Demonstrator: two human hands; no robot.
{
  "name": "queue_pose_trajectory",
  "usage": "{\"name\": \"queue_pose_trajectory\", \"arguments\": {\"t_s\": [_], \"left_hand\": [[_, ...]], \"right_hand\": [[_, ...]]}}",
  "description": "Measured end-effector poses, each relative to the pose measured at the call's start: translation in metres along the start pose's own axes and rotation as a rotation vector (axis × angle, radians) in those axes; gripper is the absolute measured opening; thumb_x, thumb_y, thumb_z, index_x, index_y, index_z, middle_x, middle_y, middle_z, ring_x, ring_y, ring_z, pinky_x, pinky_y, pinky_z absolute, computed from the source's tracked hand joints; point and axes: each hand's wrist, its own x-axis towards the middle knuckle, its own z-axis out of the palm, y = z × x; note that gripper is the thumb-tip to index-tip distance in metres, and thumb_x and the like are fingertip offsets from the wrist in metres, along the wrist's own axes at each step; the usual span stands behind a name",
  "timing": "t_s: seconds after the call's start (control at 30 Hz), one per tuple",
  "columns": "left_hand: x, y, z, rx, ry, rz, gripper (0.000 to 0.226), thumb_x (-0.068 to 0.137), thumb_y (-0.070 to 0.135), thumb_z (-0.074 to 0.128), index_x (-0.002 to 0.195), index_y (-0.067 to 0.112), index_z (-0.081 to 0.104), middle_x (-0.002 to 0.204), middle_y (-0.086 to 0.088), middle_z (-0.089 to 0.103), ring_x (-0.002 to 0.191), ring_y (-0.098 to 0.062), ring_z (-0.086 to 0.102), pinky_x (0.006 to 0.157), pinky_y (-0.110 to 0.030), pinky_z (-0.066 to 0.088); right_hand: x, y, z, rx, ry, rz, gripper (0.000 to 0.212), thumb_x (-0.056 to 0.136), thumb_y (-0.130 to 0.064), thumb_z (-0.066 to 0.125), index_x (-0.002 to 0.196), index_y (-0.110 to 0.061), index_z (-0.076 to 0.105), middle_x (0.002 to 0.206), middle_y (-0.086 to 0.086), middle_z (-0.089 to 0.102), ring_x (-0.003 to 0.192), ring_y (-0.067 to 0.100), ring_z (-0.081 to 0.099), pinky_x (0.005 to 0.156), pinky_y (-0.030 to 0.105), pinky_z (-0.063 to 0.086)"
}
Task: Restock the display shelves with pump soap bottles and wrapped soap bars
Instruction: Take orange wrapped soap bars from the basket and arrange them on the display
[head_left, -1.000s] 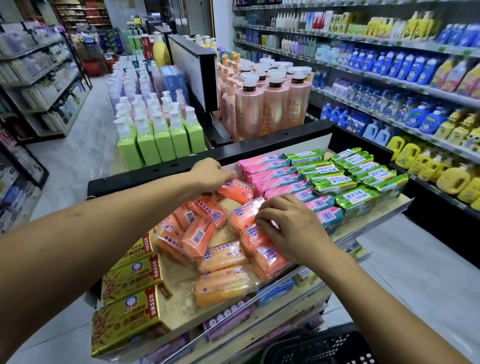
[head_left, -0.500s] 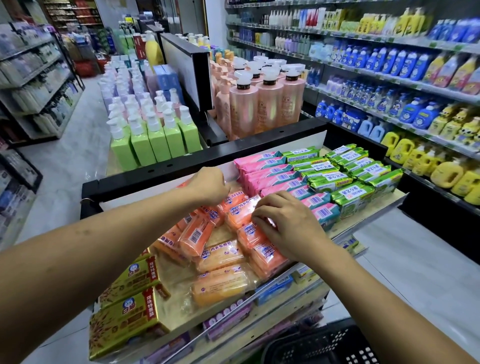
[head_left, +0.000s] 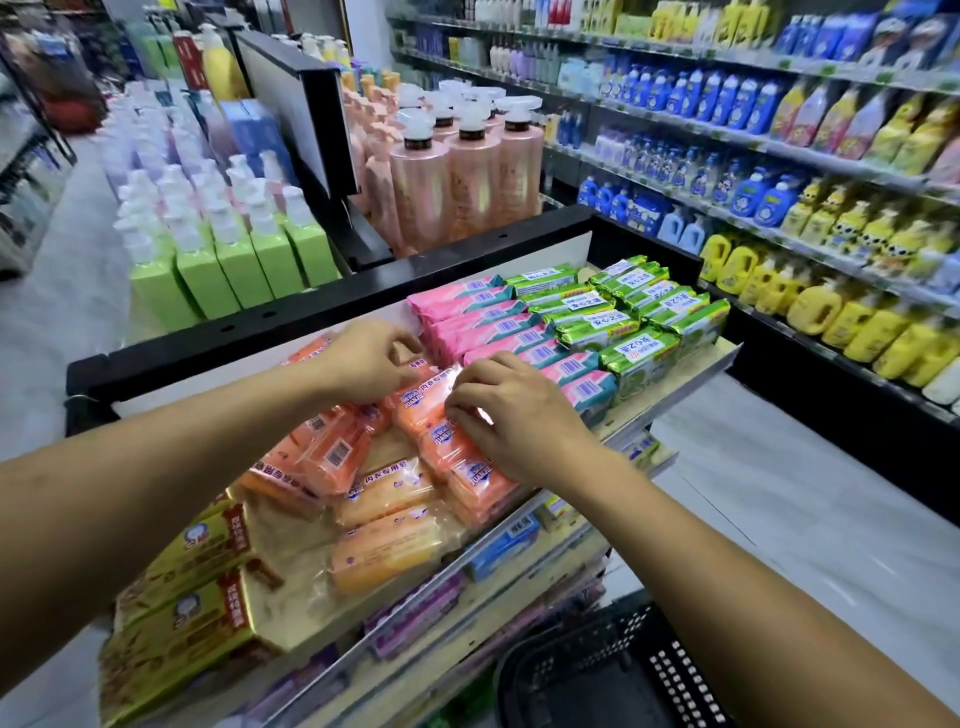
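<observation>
**Hands close in on one orange bar**

Both hands have drawn together since a second ago. The orange bar (head_left: 418, 402) between them now sits tipped up at the back of the pile (head_left: 332, 457), just beside the pink bars (head_left: 478, 322). The left hand (head_left: 371, 358) pinches the wrapper at the bar's far end. The right hand (head_left: 519, 421), fingers curled, pinches the near edge of the same wrapper.

Two grips on slippery film probably serve to square the bar against the pink row. It could then begin a neat file like the pink and green bars (head_left: 618, 317), which stand on edge in tight ranks. Other orange bars lie loose and crossed on the shelf (head_left: 670, 395), so this section looks far from done.

Pump bottles (head_left: 234, 254) stand ranked on the display behind. A basket (head_left: 597, 670) sits below the right forearm, its contents hidden.
</observation>
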Motion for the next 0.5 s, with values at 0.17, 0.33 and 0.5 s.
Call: {"name": "queue_pose_trajectory", "arguments": {"t_s": [0.17, 0.33, 0.5], "left_hand": [[0.004, -0.014, 0.007, -0.037, 0.015, 0.027, 0.027, 0.096, 0.015, 0.061, 0.122, 0.022, 0.064, 0.098, -0.006, 0.065, 0.091, -0.023, 0.062, 0.071, -0.027, 0.044], [0.006, -0.023, 0.007, -0.289, -0.039, -0.022, 0.040, 0.090, -0.006, 0.057, 0.115, 0.025, 0.064, 0.097, -0.004, 0.068, 0.088, -0.020, 0.063, 0.076, -0.034, 0.052], [0.002, -0.030, -0.001, -0.534, -0.084, -0.054, 0.033, 0.088, -0.006, 0.065, 0.111, 0.018, 0.063, 0.098, -0.003, 0.071, 0.091, -0.020, 0.067, 0.079, -0.033, 0.056]], "right_hand": [[0.001, 0.000, 0.002, 0.009, 0.006, -0.003, 0.022, 0.096, -0.029, 0.058, 0.098, -0.015, 0.075, 0.100, 0.001, 0.069, 0.095, 0.026, 0.056, 0.077, 0.039, 0.048], [0.001, 0.003, 0.004, 0.021, 0.026, -0.012, 0.020, 0.095, -0.029, 0.060, 0.097, -0.016, 0.075, 0.099, -0.001, 0.068, 0.093, 0.025, 0.056, 0.077, 0.041, 0.049], [0.002, 0.005, 0.005, 0.020, 0.023, -0.015, 0.021, 0.096, -0.032, 0.059, 0.100, -0.018, 0.074, 0.101, -0.004, 0.068, 0.096, 0.022, 0.055, 0.078, 0.038, 0.048]]}}
